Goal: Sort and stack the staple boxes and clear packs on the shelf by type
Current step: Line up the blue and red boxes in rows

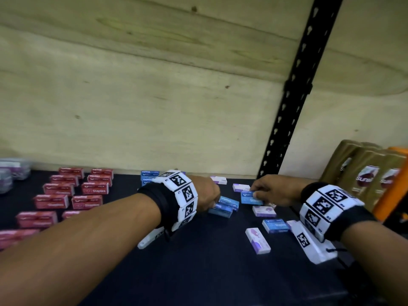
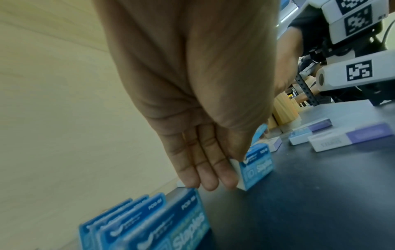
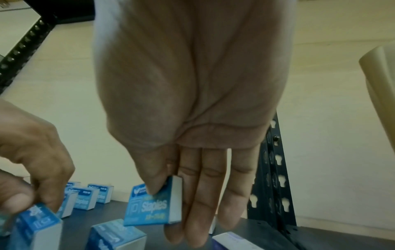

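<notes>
Nearest to me, at the lower middle of the head view, a white and purple box lies alone on the dark shelf, and a loose blue box lies just beyond it. Further in, my left hand grips a blue staple box between thumb and fingers, low at the shelf surface with another blue box just beside it. My right hand pinches a second blue staple box between thumb and fingers, raised a little above the shelf. Both held boxes have their long axis roughly across the frame. The group of blue boxes stands at the back, in the upper left direction from both hands, and my left hand is the nearer one to it, so I think it should deliver first. Far left, the red boxes already lie in rows, and the clear packs are at the left edge, blurred.
</notes>
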Tool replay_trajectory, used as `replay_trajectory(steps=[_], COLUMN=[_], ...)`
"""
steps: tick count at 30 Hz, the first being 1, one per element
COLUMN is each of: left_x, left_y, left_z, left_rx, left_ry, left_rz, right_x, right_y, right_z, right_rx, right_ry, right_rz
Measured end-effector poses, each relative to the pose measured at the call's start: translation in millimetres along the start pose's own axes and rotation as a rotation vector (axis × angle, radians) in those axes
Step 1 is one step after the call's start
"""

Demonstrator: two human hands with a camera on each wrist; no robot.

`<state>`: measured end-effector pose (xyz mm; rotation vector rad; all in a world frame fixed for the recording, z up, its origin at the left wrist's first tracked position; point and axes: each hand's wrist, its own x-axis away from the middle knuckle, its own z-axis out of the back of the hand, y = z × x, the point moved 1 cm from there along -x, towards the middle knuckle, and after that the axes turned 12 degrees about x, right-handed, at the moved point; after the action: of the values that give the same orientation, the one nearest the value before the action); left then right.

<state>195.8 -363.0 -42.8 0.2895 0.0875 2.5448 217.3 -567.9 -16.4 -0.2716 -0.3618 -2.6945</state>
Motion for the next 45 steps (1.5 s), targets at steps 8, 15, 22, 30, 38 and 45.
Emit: replay_trajectory(steps=[8, 15, 22, 30, 38, 45], left_x=[40.9, 79.1, 120.2, 148.2, 150.0, 151.1], left_y=[-0.5, -17.0, -48.2, -61.9, -62.5, -69.0], left_z=[3.5, 18.9, 17.3, -3.1, -7.3, -10.6], left_rx=[0.028, 0.059, 0.099, 0.051, 0.102, 0.22], left_ry=[0.006, 0.071, -0.114, -0.107, -0.109, -0.066], left_rz=[-0.001, 0.073, 0.24, 0.317, 0.368, 0.42], right_x=[13.9, 15.5, 12.2, -2.1, -15.7, -21.3], right_y=[-35.0, -65.4, -97.8, -143.1, -159.7, -148.7], right_z=[2.3, 13.1, 10.3, 3.6, 3.2, 14.8], right_rx=[-0.098, -0.092, -0.085, -0.028, -0.094, -0.173], right_ry=[-0.02, -0.012, -0.021, 0.041, 0.068, 0.118], right_rz=[-0.011, 0.034, 0.098, 0.232, 0.255, 0.198])
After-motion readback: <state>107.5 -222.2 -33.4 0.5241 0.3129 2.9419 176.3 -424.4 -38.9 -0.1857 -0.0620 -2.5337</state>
